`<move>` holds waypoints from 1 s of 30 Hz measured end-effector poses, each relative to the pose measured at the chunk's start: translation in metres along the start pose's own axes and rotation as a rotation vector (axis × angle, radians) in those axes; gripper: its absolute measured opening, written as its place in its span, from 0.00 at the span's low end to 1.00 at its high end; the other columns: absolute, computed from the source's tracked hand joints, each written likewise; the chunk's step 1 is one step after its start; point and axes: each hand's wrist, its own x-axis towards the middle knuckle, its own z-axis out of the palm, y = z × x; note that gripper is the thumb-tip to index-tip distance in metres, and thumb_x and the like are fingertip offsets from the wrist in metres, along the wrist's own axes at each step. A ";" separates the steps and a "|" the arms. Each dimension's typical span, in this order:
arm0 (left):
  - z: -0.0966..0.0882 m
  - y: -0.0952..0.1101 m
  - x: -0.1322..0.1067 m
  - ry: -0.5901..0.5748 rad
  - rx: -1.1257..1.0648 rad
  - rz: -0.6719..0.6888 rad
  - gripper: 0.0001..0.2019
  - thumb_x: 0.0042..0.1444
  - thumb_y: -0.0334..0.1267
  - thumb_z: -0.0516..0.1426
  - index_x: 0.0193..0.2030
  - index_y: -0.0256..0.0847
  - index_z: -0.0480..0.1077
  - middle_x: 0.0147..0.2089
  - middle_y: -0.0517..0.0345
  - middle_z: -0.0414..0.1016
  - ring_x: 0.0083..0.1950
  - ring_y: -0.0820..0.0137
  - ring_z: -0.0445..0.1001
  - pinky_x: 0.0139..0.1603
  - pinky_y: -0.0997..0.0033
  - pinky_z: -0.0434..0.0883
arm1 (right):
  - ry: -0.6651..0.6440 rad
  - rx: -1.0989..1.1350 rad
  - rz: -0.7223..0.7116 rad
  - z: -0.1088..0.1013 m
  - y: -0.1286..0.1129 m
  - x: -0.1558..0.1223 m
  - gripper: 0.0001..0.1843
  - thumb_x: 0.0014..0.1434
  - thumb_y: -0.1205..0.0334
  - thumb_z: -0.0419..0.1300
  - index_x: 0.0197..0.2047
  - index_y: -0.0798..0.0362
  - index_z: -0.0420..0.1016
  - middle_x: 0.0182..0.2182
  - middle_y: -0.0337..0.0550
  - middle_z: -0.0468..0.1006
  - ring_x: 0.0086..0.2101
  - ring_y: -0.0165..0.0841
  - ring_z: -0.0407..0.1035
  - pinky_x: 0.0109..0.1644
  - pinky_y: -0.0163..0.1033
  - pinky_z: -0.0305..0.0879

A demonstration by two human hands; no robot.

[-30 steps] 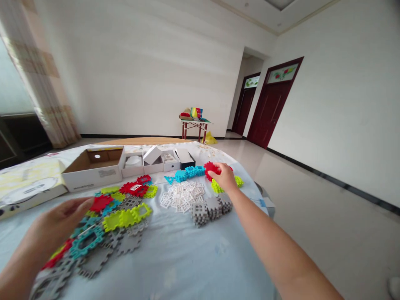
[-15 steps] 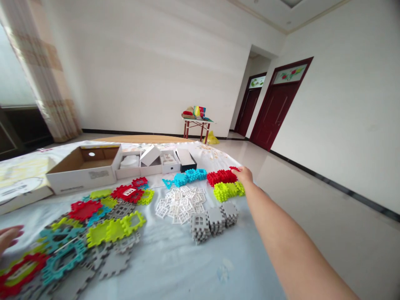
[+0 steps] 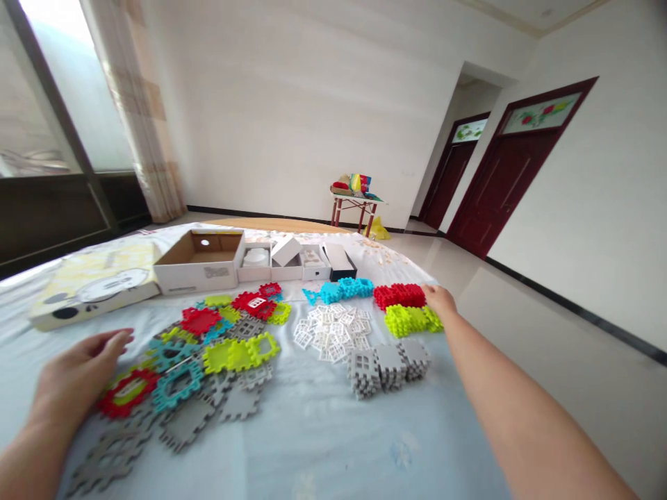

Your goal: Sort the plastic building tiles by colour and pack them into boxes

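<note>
My right hand (image 3: 440,303) reaches to the far right of the bed and rests against the right end of a red block stack (image 3: 399,296) and a lime block stack (image 3: 409,320); its fingers are hidden. My left hand (image 3: 78,378) hovers, fingers loosely stretched, over the left edge of a loose heap of coloured and grey toothed tiles (image 3: 208,361), beside a red ring tile (image 3: 125,393). A pile of white window tiles (image 3: 333,330), a grey block stack (image 3: 388,364) and a blue block row (image 3: 341,289) lie between my hands.
A light blue sheet (image 3: 323,437) covers the bed. An open cardboard box (image 3: 201,260), small white boxes (image 3: 284,257), a black box (image 3: 341,262) and a flat yellow toy box (image 3: 94,285) line the far side. A small red table (image 3: 357,208) and dark red doors (image 3: 508,184) stand beyond.
My view turned to the left. My right hand went from on top of the red blocks to their right end. My left hand left the frame's edge and came back over the tile heap.
</note>
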 end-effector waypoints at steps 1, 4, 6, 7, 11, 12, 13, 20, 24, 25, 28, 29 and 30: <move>-0.002 0.003 -0.003 0.001 -0.007 0.008 0.22 0.51 0.56 0.46 0.44 0.49 0.71 0.33 0.70 0.78 0.39 0.68 0.71 0.33 0.75 0.64 | 0.001 -0.004 0.004 -0.002 -0.003 -0.001 0.20 0.57 0.51 0.49 0.38 0.53 0.77 0.37 0.53 0.77 0.41 0.43 0.69 0.43 0.43 0.62; -0.007 0.011 -0.012 0.001 -0.046 0.014 0.20 0.51 0.55 0.47 0.41 0.50 0.71 0.31 0.72 0.77 0.38 0.69 0.71 0.33 0.76 0.63 | 0.064 -0.011 0.005 -0.007 -0.021 -0.006 0.20 0.58 0.51 0.48 0.43 0.52 0.75 0.43 0.54 0.75 0.45 0.45 0.67 0.46 0.47 0.62; -0.008 0.012 -0.014 -0.004 -0.060 0.001 0.19 0.51 0.54 0.48 0.41 0.49 0.71 0.30 0.71 0.77 0.38 0.69 0.70 0.33 0.76 0.63 | 0.110 0.034 -0.086 -0.009 -0.044 -0.013 0.19 0.58 0.53 0.49 0.45 0.51 0.74 0.45 0.51 0.75 0.47 0.43 0.66 0.49 0.46 0.61; -0.007 0.012 -0.014 -0.008 -0.063 -0.004 0.18 0.51 0.54 0.48 0.42 0.49 0.71 0.31 0.70 0.77 0.38 0.68 0.70 0.33 0.76 0.63 | 0.114 0.077 -0.172 -0.009 -0.058 -0.018 0.18 0.58 0.54 0.49 0.45 0.52 0.74 0.45 0.50 0.75 0.48 0.41 0.66 0.50 0.44 0.60; -0.004 0.013 -0.012 -0.005 -0.075 -0.005 0.19 0.51 0.50 0.50 0.44 0.45 0.72 0.35 0.64 0.77 0.39 0.68 0.70 0.34 0.76 0.63 | -0.032 0.262 -0.591 0.002 -0.128 -0.059 0.15 0.55 0.60 0.53 0.43 0.54 0.74 0.43 0.46 0.76 0.46 0.34 0.68 0.53 0.36 0.59; -0.003 0.013 -0.012 -0.004 -0.081 -0.002 0.20 0.51 0.50 0.50 0.45 0.44 0.72 0.36 0.64 0.77 0.39 0.68 0.70 0.34 0.76 0.63 | -0.092 0.287 -0.682 0.008 -0.146 -0.074 0.14 0.54 0.61 0.54 0.43 0.54 0.75 0.42 0.44 0.77 0.45 0.33 0.69 0.52 0.35 0.60; -0.002 0.013 -0.011 -0.006 -0.089 -0.002 0.20 0.51 0.50 0.50 0.45 0.43 0.72 0.36 0.63 0.77 0.39 0.68 0.70 0.34 0.76 0.63 | -0.143 0.301 -0.763 0.013 -0.164 -0.090 0.14 0.54 0.62 0.55 0.42 0.53 0.75 0.41 0.43 0.77 0.44 0.32 0.69 0.51 0.36 0.61; 0.003 0.007 -0.009 0.000 -0.183 0.000 0.21 0.51 0.48 0.51 0.45 0.40 0.73 0.37 0.54 0.76 0.39 0.67 0.71 0.35 0.75 0.63 | -0.429 0.224 -0.974 0.062 -0.248 -0.186 0.15 0.52 0.60 0.56 0.44 0.52 0.75 0.43 0.43 0.76 0.46 0.36 0.67 0.53 0.39 0.59; 0.004 0.006 -0.009 0.002 -0.200 0.016 0.21 0.50 0.49 0.51 0.45 0.39 0.73 0.37 0.52 0.76 0.38 0.67 0.71 0.35 0.74 0.63 | -0.489 0.071 -0.917 0.084 -0.266 -0.208 0.25 0.47 0.54 0.60 0.50 0.49 0.71 0.46 0.44 0.74 0.50 0.42 0.63 0.51 0.43 0.59; 0.004 0.006 -0.010 0.000 -0.199 0.017 0.21 0.50 0.48 0.51 0.45 0.40 0.73 0.37 0.52 0.76 0.38 0.66 0.71 0.35 0.74 0.63 | -0.505 0.028 -0.898 0.088 -0.268 -0.210 0.27 0.46 0.53 0.61 0.50 0.48 0.70 0.46 0.44 0.74 0.50 0.43 0.63 0.50 0.44 0.60; 0.004 0.007 -0.011 -0.007 -0.216 0.013 0.21 0.51 0.48 0.50 0.45 0.40 0.73 0.38 0.52 0.76 0.38 0.67 0.71 0.34 0.74 0.62 | -0.514 -0.061 -0.866 0.091 -0.270 -0.213 0.26 0.44 0.52 0.61 0.49 0.46 0.70 0.45 0.43 0.74 0.48 0.43 0.65 0.48 0.45 0.59; 0.004 0.007 -0.012 -0.008 -0.223 0.010 0.20 0.51 0.48 0.50 0.45 0.40 0.73 0.38 0.52 0.76 0.38 0.67 0.70 0.34 0.74 0.62 | -0.504 -0.069 -0.873 0.090 -0.269 -0.213 0.24 0.45 0.52 0.60 0.48 0.45 0.71 0.45 0.42 0.75 0.47 0.43 0.65 0.48 0.45 0.59; 0.003 0.008 -0.012 -0.008 -0.226 0.005 0.20 0.51 0.49 0.50 0.44 0.40 0.73 0.38 0.52 0.76 0.38 0.67 0.70 0.34 0.74 0.62 | -0.490 -0.067 -0.888 0.088 -0.268 -0.213 0.23 0.46 0.51 0.59 0.47 0.45 0.71 0.43 0.42 0.75 0.47 0.43 0.65 0.48 0.45 0.58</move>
